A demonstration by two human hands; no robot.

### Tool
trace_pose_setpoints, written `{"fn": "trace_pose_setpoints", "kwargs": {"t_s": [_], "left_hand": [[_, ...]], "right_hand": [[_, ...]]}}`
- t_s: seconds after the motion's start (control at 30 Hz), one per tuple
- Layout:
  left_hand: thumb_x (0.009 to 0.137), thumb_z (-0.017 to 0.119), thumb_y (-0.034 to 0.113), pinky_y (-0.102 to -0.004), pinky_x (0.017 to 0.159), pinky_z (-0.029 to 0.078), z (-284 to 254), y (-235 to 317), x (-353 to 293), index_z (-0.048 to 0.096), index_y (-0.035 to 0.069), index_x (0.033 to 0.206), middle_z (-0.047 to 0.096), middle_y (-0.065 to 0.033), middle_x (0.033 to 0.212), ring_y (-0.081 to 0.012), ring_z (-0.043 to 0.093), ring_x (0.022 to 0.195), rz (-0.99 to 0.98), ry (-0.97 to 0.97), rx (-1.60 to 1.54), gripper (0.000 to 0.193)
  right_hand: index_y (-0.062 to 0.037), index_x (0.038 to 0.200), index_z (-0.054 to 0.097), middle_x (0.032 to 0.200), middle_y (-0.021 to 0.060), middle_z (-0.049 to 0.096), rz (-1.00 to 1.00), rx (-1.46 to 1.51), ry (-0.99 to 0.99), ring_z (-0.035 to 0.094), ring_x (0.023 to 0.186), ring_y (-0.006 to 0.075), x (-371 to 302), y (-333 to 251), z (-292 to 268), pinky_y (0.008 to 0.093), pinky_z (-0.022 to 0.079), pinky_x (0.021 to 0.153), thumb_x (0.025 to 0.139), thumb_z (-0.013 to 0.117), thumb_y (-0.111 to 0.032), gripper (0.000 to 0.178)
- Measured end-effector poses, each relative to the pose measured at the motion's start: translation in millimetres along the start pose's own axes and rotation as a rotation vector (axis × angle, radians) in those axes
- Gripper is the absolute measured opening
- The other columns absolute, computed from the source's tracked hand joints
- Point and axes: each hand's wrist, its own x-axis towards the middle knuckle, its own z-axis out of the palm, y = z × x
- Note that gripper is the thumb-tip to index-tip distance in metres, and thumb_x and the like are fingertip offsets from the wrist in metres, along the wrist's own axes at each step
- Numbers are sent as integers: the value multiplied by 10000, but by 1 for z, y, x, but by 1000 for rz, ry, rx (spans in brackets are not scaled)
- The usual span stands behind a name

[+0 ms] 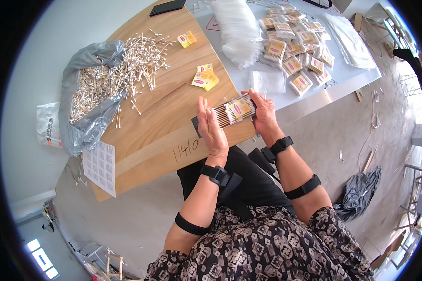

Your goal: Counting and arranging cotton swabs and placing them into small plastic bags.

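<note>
A bundle of cotton swabs (222, 117) with brown sticks lies between my hands at the table's near right corner, a yellow-and-white label card (239, 109) on top of it. Clear plastic seems to wrap its right part. My right hand (264, 112) grips the right end, thumb on top and fingers partly hidden. My left hand (212, 131) is held flat, its fingers straight and together, against the left end. A dark block (196, 125) shows just behind the left hand. Loose yellow label cards (205, 78) lie farther off on the wood.
Loose cotton swabs (147, 56) spill from a grey plastic bag (69, 100) at the left. Filled swab packs (293, 47) are heaped at the far right, beside stacked clear bags (239, 33). A printed sheet (100, 168) overhangs the table's left edge; a phone (167, 7) lies at the back.
</note>
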Motion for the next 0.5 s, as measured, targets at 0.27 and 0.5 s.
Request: {"fn": "trace_pose_setpoints", "kwargs": {"t_s": [0.27, 0.5], "left_hand": [[1025, 406, 430, -406, 1189, 169, 6, 4, -1, 208, -72, 1486, 227, -280, 1536, -305, 227, 1444, -7, 23, 115, 710], [1025, 419, 413, -411, 1192, 171, 10, 6, 0, 219, -86, 1472, 238, -260, 1533, -292, 224, 1448, -15, 79, 54, 700]], "right_hand": [[34, 944, 709, 792, 37, 653, -56, 62, 13, 615, 684, 119, -2, 2, 6, 276, 534, 656, 904, 676, -195, 234], [57, 977, 683, 849, 78, 640, -13, 57, 21, 622, 763, 159, 0, 6, 3, 321, 559, 735, 913, 667, -208, 273]]}}
